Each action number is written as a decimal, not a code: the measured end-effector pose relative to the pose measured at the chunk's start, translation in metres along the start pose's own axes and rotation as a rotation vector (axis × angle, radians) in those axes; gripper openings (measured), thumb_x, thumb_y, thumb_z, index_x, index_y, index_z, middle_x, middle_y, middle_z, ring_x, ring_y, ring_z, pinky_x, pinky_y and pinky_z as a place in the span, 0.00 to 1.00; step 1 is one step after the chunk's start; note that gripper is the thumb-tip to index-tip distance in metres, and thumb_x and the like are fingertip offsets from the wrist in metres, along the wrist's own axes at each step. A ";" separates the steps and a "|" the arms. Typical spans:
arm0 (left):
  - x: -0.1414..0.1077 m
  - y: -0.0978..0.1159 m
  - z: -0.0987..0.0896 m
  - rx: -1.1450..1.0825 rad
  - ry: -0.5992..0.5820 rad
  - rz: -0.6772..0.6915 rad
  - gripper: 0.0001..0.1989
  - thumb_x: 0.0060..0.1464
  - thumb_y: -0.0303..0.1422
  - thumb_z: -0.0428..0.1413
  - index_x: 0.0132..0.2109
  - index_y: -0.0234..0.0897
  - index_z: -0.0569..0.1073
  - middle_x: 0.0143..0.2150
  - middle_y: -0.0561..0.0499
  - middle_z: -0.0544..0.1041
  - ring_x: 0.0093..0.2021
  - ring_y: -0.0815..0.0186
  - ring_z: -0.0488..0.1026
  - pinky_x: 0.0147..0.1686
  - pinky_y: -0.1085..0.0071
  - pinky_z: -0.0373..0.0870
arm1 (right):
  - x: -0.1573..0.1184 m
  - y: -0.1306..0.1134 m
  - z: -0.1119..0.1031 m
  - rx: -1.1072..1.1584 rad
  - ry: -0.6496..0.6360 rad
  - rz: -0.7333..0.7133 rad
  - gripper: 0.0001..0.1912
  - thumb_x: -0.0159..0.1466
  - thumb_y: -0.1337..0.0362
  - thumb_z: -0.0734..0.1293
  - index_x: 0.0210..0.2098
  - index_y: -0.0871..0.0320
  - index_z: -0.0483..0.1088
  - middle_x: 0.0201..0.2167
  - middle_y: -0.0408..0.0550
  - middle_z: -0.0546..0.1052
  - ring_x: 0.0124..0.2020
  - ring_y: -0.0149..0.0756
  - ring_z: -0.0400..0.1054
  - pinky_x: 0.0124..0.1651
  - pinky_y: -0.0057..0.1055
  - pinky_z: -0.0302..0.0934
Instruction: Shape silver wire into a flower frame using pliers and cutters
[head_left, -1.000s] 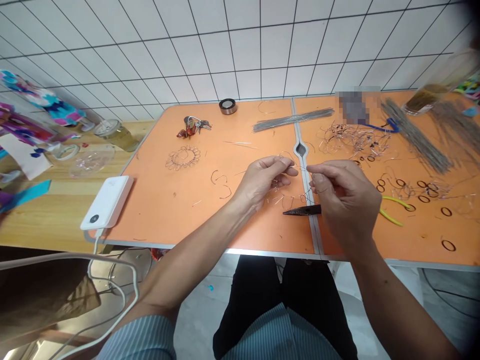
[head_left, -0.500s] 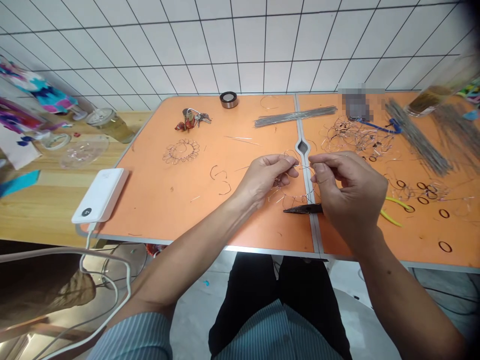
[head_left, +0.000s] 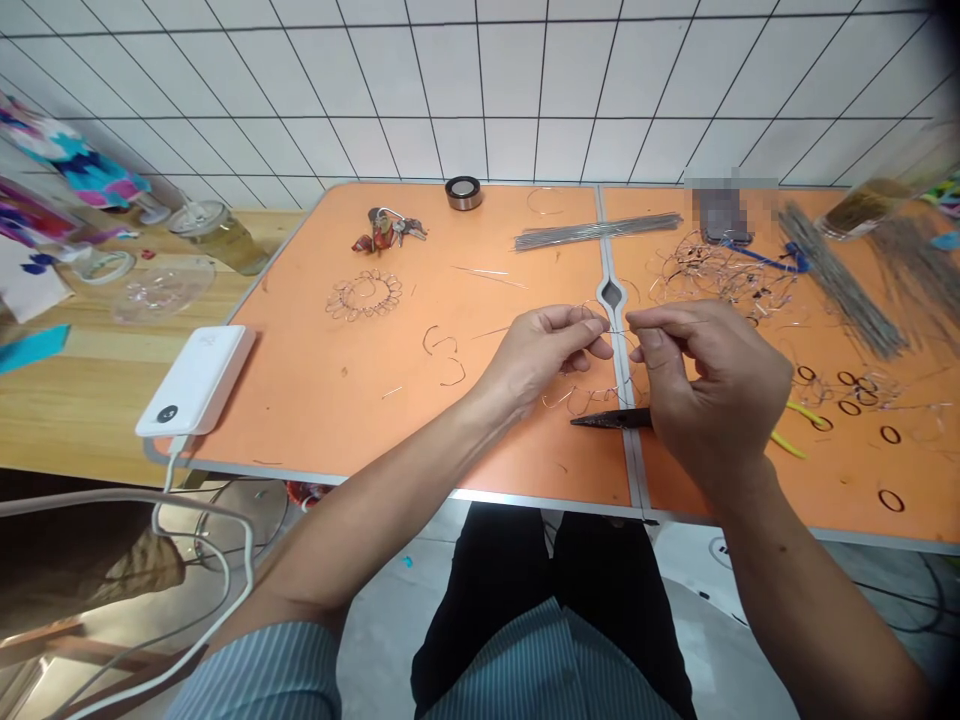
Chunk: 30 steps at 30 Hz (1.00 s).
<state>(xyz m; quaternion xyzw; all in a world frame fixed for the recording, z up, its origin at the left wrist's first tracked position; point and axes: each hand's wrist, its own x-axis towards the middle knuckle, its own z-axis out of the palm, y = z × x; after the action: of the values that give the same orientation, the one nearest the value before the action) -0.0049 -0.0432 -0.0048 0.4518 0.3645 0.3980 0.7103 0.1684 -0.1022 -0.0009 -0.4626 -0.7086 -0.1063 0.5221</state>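
Over the table's middle seam, my left hand (head_left: 551,350) pinches thin wire between thumb and forefinger. My right hand (head_left: 709,375) is closed in a pinch just to its right, on the same fine wire (head_left: 618,331) that spans the small gap. Looped copper-coloured wire (head_left: 585,400) hangs or lies below the fingers; whether it touches the table I cannot tell. Beneath my right hand lie pliers with dark jaws (head_left: 609,419) and yellow handles (head_left: 799,430), partly hidden by the hand. A finished-looking ring of wire loops (head_left: 364,295) rests on the orange table (head_left: 337,410) at the left.
Bundles of straight wire (head_left: 596,232) lie at the back, with a tangle of wire (head_left: 720,280) at right. Several dark rings (head_left: 890,435) are scattered there. Around the left stand keys (head_left: 405,228), a tape roll (head_left: 463,193), a white power bank (head_left: 199,380) and a drink cup (head_left: 221,235).
Both hands keep their pinch on the wire, with barely any movement between them. The view has shifted slightly, and the right hand sits marginally farther right.
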 end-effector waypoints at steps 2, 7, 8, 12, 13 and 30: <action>-0.001 0.001 0.000 -0.003 -0.005 0.012 0.05 0.67 0.29 0.65 0.40 0.36 0.83 0.34 0.51 0.86 0.30 0.74 0.74 0.37 0.74 0.70 | 0.000 -0.002 -0.001 -0.004 0.003 -0.016 0.14 0.76 0.71 0.70 0.48 0.45 0.85 0.38 0.47 0.88 0.43 0.49 0.86 0.46 0.47 0.79; -0.002 0.001 0.001 0.003 -0.005 0.026 0.02 0.66 0.28 0.65 0.41 0.36 0.83 0.35 0.50 0.87 0.31 0.72 0.75 0.39 0.73 0.72 | -0.001 -0.001 -0.003 -0.001 -0.014 -0.029 0.14 0.76 0.72 0.70 0.48 0.45 0.84 0.37 0.46 0.88 0.43 0.48 0.86 0.46 0.46 0.79; -0.002 0.001 0.000 0.013 -0.001 0.030 0.03 0.66 0.29 0.65 0.40 0.36 0.83 0.36 0.50 0.87 0.31 0.73 0.74 0.39 0.73 0.72 | -0.001 0.000 -0.002 -0.001 -0.013 -0.029 0.14 0.76 0.72 0.70 0.48 0.45 0.84 0.37 0.46 0.87 0.43 0.48 0.86 0.46 0.46 0.79; -0.001 0.000 0.000 0.034 0.004 0.034 0.08 0.65 0.34 0.68 0.37 0.36 0.83 0.36 0.50 0.85 0.30 0.73 0.71 0.37 0.73 0.70 | -0.002 0.003 0.000 -0.003 -0.008 -0.028 0.13 0.77 0.70 0.70 0.48 0.45 0.84 0.37 0.46 0.87 0.43 0.48 0.85 0.46 0.46 0.78; -0.001 0.000 0.000 0.035 0.004 0.032 0.08 0.65 0.35 0.68 0.37 0.36 0.83 0.36 0.50 0.85 0.30 0.73 0.71 0.37 0.73 0.70 | -0.001 0.003 0.001 -0.006 -0.010 -0.029 0.12 0.77 0.70 0.70 0.48 0.45 0.84 0.37 0.46 0.87 0.43 0.48 0.85 0.46 0.46 0.77; -0.004 0.002 0.000 0.049 0.001 0.014 0.10 0.64 0.36 0.68 0.35 0.37 0.84 0.34 0.49 0.84 0.30 0.72 0.71 0.37 0.72 0.70 | 0.000 0.001 0.000 0.006 -0.040 -0.035 0.13 0.78 0.68 0.70 0.49 0.42 0.84 0.39 0.45 0.89 0.44 0.49 0.86 0.47 0.48 0.79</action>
<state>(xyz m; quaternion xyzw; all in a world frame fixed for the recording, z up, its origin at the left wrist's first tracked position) -0.0073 -0.0457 -0.0024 0.4712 0.3713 0.3943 0.6961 0.1693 -0.1012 -0.0018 -0.4505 -0.7274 -0.1041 0.5070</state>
